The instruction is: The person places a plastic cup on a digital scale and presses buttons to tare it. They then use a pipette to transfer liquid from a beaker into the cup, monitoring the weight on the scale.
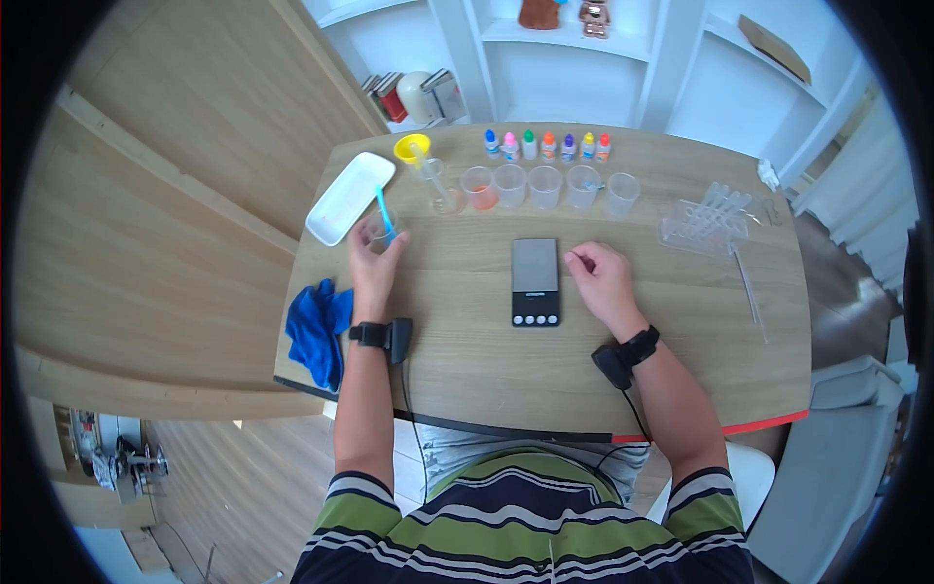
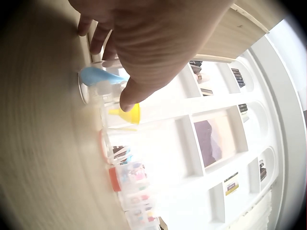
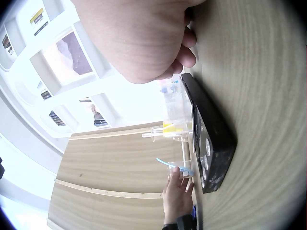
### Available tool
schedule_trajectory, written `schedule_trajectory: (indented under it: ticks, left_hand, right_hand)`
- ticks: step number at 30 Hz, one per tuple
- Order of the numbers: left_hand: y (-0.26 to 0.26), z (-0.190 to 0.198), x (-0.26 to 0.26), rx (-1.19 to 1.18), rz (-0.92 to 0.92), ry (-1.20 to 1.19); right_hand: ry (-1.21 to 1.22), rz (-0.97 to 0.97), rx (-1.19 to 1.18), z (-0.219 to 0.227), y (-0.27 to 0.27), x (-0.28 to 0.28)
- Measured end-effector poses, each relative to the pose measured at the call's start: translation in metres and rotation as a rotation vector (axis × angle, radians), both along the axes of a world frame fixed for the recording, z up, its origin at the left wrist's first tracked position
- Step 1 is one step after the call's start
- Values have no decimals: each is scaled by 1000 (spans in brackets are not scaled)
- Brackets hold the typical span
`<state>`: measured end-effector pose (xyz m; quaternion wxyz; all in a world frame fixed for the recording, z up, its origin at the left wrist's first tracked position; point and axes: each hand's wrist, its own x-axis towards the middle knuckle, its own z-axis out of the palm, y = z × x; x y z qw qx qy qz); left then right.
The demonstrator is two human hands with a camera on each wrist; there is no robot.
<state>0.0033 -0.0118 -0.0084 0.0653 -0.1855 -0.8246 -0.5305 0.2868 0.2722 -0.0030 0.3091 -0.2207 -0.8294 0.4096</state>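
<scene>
Striped shirt [image 1: 525, 521] nearest | left hand [image 1: 372, 268] curled round clear cup [image 1: 377, 227] with 1 blue stick [image 1: 382, 203], left side of surface [image 1: 457, 360] | right hand [image 1: 603, 282] loosely curled, empty, beside scale [image 1: 535, 265] | step: apparently gripping cup | next likely calls for steady, upright lift

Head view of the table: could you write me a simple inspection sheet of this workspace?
Surface: wood-grain table.
Job's things: clear cup with a blue utensil in it; digital scale; five cups in a row, the leftmost with reddish contents.
Clutter: crumpled blue cloth near the left edge.
Hands: left hand holds the clear cup; right hand loosely curled beside the scale, nothing seen in it.
Cables: a black cable from each wrist camera.
Surroundings: white shelving, wooden panel.
</scene>
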Motion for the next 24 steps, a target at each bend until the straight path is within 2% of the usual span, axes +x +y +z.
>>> schedule_trajectory:
  ticks: [3,6,7,9,10,12,13,15,18,24]
  left_hand:
    - [-10,8,10,20,142,-16]
    - [-13,20,37,348,199,19]
    - [-10,24,46,348,185,12]
    - [1,30,70,426,-70,-92]
    - [10,35,80,428,-72,-97]
    - [31,44,96,197,-394,-226]
    - [42,45,102,202,-394,-226]
    - [64,48,108,50,-552,-292]
    - [88,44,103,13,-643,-353]
    - [114,18,82,123,-614,-385]
  right_hand:
    - [10,-16,7,2,-1,-1]
    - [9,-15,1,3,-2,-1]
    - [-11,-14,-3,4,-2,0]
    - [-14,-21,-11,3,-2,-1]
    - [-11,-15,-17,2,-2,-1]
    - [-20,-11,3,-1,-1,-1]
    - [-24,-6,20,-2,0,-1]
    - [-16,-8,8,-2,0,-2]
    - [-15,-16,-4,0,-2,-2]
    - [-34,-16,30,3,-2,0]
